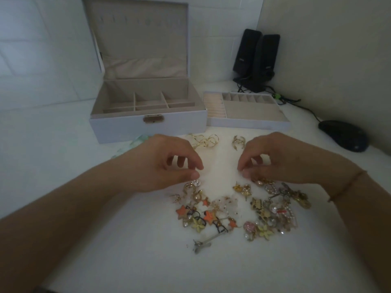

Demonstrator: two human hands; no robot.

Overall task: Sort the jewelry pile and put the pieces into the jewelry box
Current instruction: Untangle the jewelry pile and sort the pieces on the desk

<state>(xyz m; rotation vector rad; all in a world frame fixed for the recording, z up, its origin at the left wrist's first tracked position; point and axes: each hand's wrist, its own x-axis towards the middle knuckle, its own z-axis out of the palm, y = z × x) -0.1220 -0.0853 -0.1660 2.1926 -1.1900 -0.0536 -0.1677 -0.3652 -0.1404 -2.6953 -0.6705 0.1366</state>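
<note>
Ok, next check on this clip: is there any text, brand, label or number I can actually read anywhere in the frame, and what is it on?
No text here can be read.
Left black speaker: a small pale logo on its front, too blurred to read.
Right black speaker: a similar small logo, also too blurred.
Jewelry box: the brass clasp bears no visible lettering.
Removable tray, computer mouse and jewelry pile: no writing visible.

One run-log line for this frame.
phase: sorting | left hand: pinched, contents unclear | right hand: same | jewelry pile: on table | jewelry box: open, empty
</note>
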